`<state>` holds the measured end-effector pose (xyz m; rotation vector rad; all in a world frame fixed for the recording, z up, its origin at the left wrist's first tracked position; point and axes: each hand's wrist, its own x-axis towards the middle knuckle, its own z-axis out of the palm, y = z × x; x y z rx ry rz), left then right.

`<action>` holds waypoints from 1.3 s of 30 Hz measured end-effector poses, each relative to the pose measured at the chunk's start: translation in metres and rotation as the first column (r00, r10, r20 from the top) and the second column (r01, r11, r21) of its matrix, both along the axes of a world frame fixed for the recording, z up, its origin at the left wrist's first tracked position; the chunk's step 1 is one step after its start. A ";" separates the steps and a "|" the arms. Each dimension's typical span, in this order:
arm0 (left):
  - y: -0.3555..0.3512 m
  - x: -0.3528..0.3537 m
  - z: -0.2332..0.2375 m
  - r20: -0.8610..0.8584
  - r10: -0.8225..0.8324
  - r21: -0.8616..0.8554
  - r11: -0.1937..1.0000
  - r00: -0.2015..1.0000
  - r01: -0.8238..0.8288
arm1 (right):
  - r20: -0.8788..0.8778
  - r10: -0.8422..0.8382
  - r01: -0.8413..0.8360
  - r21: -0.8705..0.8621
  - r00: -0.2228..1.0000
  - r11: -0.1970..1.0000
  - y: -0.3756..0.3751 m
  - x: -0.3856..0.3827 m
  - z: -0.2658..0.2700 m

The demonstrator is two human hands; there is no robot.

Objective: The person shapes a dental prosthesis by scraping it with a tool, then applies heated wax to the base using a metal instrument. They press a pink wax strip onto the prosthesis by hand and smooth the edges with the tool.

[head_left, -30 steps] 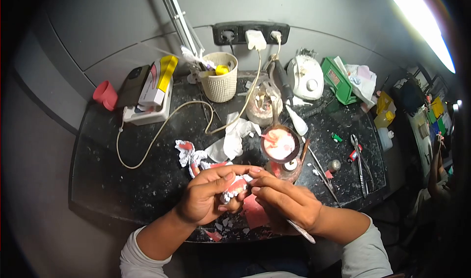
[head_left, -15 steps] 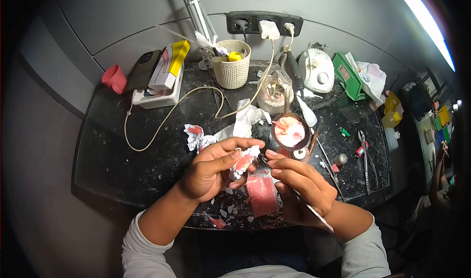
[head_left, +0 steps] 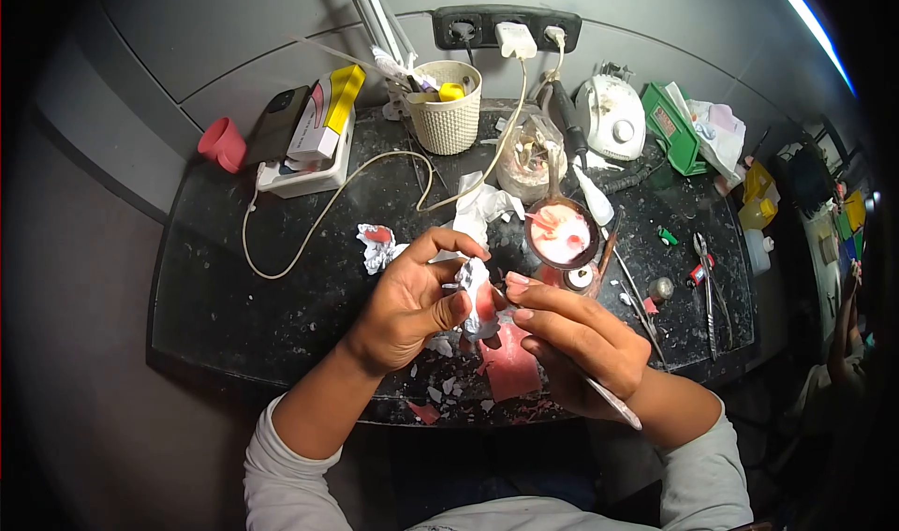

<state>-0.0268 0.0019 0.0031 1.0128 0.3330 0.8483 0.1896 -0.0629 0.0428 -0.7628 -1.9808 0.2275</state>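
Observation:
My left hand (head_left: 403,302) grips a white plaster cast with pink wax (head_left: 480,299) between thumb and fingers, above the bench. Close at its right, my right hand (head_left: 590,348) is closed around a thin tool (head_left: 611,402), whose handle sticks out below the palm; its tip is hidden near the cast. Beneath the hands lies a pink wax sheet (head_left: 513,367) among white and pink scraps. A pan of melted pink and white wax (head_left: 560,234) stands just beyond my right fingers. Another white and pink piece (head_left: 377,248) rests behind my left hand.
A woven basket (head_left: 446,119), a white box (head_left: 309,183) and a pink cup (head_left: 222,144) stand at the back. Farther right are a white control unit (head_left: 611,119), a green box (head_left: 672,128) and metal tools (head_left: 704,292). A white cable (head_left: 332,199) crosses the black bench.
My left hand has turned the cast more upright, showing its white side. The whole view has shifted slightly. My right hand stays beside the cast with the tool.

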 end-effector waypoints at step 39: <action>-0.005 0.001 0.003 -0.072 0.032 0.087 0.996 0.997 -0.026 | -0.053 0.101 -0.108 -0.154 0.993 0.982 0.007 -0.006 -0.005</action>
